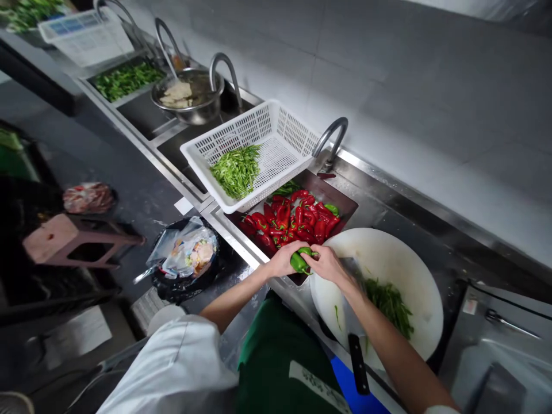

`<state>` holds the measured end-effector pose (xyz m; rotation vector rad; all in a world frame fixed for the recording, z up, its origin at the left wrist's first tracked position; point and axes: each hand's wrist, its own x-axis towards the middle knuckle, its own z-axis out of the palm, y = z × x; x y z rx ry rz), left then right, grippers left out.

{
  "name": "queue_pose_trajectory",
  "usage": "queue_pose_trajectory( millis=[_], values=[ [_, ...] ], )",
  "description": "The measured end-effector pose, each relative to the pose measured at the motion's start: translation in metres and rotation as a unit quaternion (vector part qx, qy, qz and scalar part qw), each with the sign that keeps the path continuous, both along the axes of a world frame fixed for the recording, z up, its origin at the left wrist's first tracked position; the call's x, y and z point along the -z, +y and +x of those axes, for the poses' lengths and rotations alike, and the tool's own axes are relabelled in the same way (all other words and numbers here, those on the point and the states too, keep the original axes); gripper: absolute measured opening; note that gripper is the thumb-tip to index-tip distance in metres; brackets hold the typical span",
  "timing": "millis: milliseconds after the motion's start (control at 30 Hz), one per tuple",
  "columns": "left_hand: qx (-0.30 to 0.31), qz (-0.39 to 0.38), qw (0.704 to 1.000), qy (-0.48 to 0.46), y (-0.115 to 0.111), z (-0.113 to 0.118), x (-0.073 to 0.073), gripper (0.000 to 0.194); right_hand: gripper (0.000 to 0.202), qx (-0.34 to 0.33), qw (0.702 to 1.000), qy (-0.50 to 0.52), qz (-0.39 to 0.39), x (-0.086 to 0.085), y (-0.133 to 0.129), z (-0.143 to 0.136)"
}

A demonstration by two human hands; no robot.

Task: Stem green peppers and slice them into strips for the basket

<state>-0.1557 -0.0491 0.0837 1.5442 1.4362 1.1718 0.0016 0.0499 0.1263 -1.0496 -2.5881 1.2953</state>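
Left hand [285,260], right hand [330,264]: fingers curled round glossy green peppers [298,264] (latticed basket [276,161] beyond).

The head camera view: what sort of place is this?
Probably a commercial kitchen's prep area: it shows a row of steel sinks, a round cutting board and many red peppers.

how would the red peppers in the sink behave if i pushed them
The red peppers would probably slide easily, since their skins look glossy. Loose ones may roll unevenly, given their long, slightly bent shapes. Because they lie heaped in the sink, pushing one would likely shift its neighbours.
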Motion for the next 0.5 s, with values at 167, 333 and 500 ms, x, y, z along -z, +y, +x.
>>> queue_pose_trajectory(
  millis=[167,333,500],
  values=[
    [0.0,-0.016,1.0,-0.007,-0.002,0.014,0.011,0.037,0.039,0.048,0.998,0.041,-0.004,0.014,-0.004,-0.005],
    [-0.003,-0.03,0.999,0.037,0.006,0.003,0.032,0.021,0.037,0.086,0.995,0.044,0.008,0.002,-0.026,-0.013],
    [-0.117,-0.039,0.991,-0.055,0.006,-0.014,0.039,0.038,0.039,0.106,0.989,0.088,-0.058,-0.02,-0.021,-0.017]
  ],
)
